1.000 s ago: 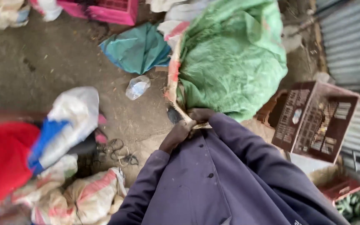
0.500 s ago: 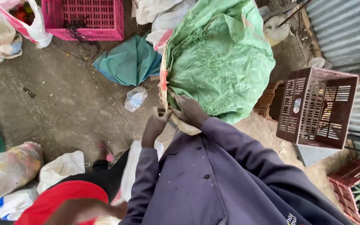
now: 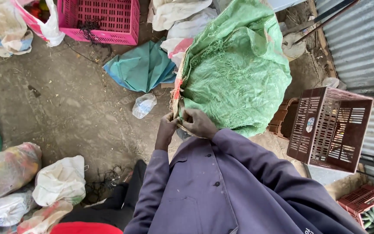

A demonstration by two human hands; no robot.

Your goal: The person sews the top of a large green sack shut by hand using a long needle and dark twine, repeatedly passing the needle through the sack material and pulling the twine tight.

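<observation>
The large green woven-mesh sack (image 3: pixel 239 73), bulging full, stands on the dirt floor directly ahead of the person. Both hands work its near edge: the left hand (image 3: pixel 166 130) pinches the frayed orange-trimmed rim, and the right hand (image 3: pixel 199 122) is clenched on the same rim just beside it. Judged step: gathering or fastening the mouth. The next move calls for a firm, even pull along the rim. Count: one brown slatted plastic crate (image 3: pixel 332 128), one pink plastic crate (image 3: pixel 102 19), one crumpled clear plastic bottle (image 3: pixel 143 105).
</observation>
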